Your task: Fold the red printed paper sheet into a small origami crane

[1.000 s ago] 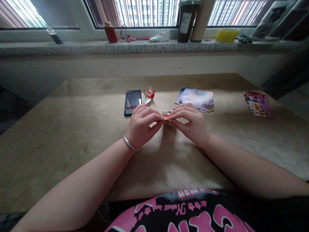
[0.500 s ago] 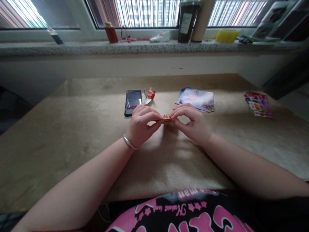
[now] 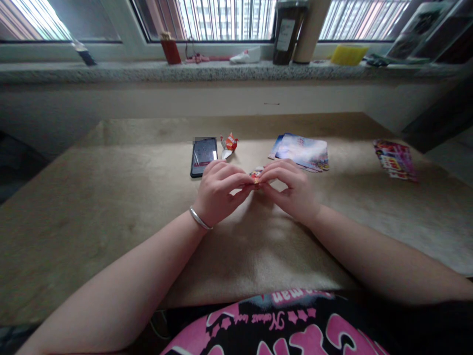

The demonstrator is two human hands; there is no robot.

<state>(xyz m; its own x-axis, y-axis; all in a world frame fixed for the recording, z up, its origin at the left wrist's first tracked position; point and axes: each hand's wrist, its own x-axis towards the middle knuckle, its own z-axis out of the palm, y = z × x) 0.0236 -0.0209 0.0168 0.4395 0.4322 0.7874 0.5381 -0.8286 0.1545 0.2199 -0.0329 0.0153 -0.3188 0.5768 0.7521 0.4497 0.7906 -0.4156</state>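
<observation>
Between both hands, just above the table, is a small piece of red printed paper (image 3: 256, 175) with white and yellowish patches. My left hand (image 3: 226, 186) pinches its left side between thumb and fingertips; a silver bangle circles that wrist. At the paper's right side, my right hand (image 3: 290, 187) is closed in a similar pinch, with its thumb underneath. The fingertips nearly meet, so much of the paper is hidden. Behind my left hand stands a folded red-and-silver paper shape (image 3: 230, 143) with pointed tips, beside a dark phone (image 3: 204, 157) lying face up.
A stack of glossy bluish cards (image 3: 303, 150) lies beyond my right hand. Red and pink printed packets (image 3: 396, 161) are fanned at the table's right. The stone windowsill (image 3: 221, 73) behind holds a dark jar (image 3: 286, 37), a red bottle (image 3: 170, 50) and a yellow tape roll (image 3: 348, 54).
My fingertips have come closer together, the left hand shifting slightly right. The paper has tilted, and more of its whitish printed upper part shows above the fingers.
</observation>
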